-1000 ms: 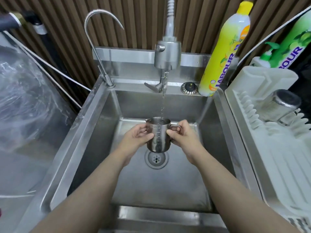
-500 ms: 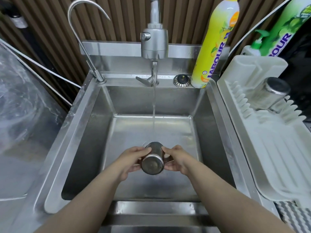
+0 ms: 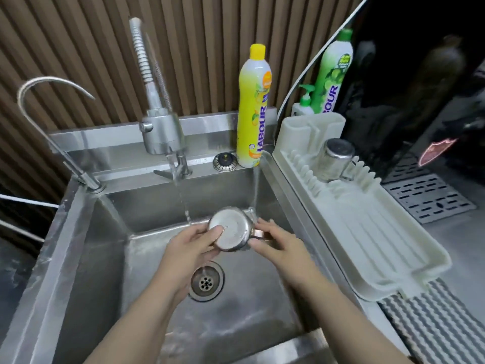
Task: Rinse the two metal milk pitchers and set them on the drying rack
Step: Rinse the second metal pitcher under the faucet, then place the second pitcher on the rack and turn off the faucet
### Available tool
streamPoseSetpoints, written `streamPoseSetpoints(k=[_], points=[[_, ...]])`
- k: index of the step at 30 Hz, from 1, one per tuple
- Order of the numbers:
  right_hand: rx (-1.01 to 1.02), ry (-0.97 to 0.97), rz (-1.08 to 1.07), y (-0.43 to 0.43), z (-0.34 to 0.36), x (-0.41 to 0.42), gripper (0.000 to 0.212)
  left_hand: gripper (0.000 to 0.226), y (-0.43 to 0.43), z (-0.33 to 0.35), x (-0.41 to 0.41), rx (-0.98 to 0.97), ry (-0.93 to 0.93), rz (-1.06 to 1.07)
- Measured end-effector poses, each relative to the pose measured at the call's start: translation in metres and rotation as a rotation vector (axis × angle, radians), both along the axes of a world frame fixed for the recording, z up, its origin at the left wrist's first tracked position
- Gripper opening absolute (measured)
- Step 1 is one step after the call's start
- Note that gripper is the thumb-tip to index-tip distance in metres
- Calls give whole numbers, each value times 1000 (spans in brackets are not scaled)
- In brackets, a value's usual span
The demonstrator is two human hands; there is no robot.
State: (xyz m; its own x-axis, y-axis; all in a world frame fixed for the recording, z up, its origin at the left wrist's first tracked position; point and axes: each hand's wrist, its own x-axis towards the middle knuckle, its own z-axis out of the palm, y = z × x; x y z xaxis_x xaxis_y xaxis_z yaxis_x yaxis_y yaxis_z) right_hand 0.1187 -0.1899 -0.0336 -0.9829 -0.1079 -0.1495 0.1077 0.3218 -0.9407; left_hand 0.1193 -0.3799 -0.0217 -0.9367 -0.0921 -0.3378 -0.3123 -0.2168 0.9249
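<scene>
Since a second ago: pitcher (image 3: 232, 229) tipped from upright under the stream to base-up, mouth turned down and away over the basin. Left-hand fingers (image 3: 210, 233) wrap the near wall, thumb pressed across the base disc; clamped. Right-hand fingers (image 3: 265, 228) close on the handle side, handle itself mostly hidden behind them. Left hand (image 3: 193, 248) and right hand (image 3: 279, 244) share the load, pitcher held clear above the drain (image 3: 206, 281). Water stream (image 3: 183, 203) falls just behind the left edge of the base, apparently missing the inside. Judgement: emptying step. Hold tilted until dripping stops, give a short shake low in the sink (image 3: 86, 245), keep the wet steel gripped by the handle. Second pitcher (image 3: 333, 160) already sits inverted at the far end of the drying rack (image 3: 367, 232); open ribs beside it suit this one, mouth down.
</scene>
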Motion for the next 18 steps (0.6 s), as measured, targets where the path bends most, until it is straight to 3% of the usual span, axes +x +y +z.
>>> streamPoseSetpoints(k=[8,13,18], points=[[-153,303,-321,99,56,-8,30,14,123,60,-60,-38,159,-288],[-230,220,-414,165,66,-28,30,14,199,71,-91,-90,196,-390],[-289,73,-434,192,48,-54,21,15,237,48,-114,-187,118,-310]])
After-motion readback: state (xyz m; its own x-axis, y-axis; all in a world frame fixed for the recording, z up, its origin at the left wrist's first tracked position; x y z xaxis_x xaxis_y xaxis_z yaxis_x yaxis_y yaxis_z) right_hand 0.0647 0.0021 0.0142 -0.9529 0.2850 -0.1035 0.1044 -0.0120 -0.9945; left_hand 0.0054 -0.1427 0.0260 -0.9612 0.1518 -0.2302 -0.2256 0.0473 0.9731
